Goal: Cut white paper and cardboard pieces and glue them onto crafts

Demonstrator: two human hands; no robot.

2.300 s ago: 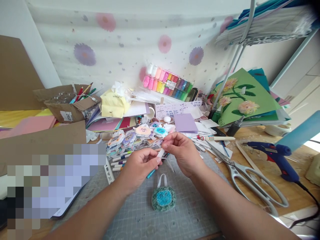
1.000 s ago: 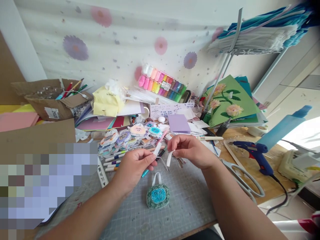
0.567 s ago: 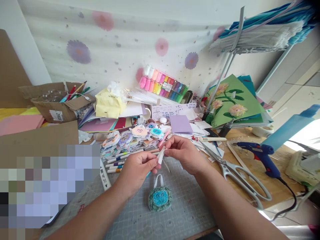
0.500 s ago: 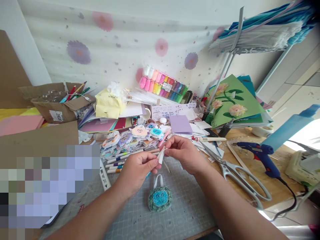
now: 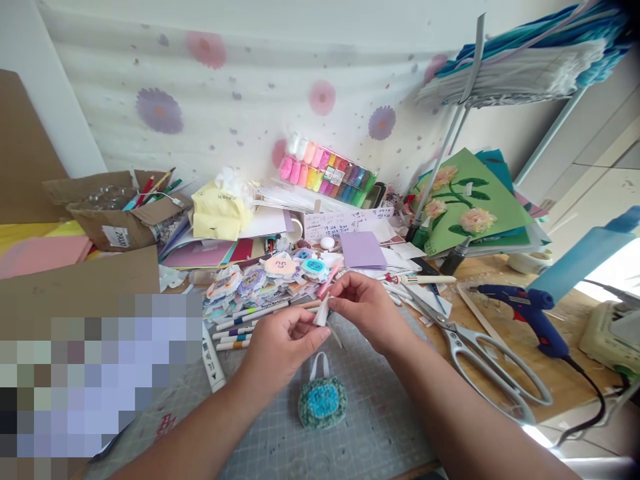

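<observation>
My left hand and my right hand meet above a grey cutting mat, both pinching a small white strip between thumb and fingertips. The strip stands nearly upright between the two hands. Just below the hands, a round teal and blue crocheted piece with a white loop lies flat on the mat. Both forearms reach in from the bottom edge.
Large scissors lie right of the mat, a blue glue gun beyond them. Marker pens, a pile of small round crafts, a clay set, a cardboard box and a green flower card crowd the back.
A second ago the hands were apart, each holding a piece of strip. They have come together on one strip. The view shifted slightly.
</observation>
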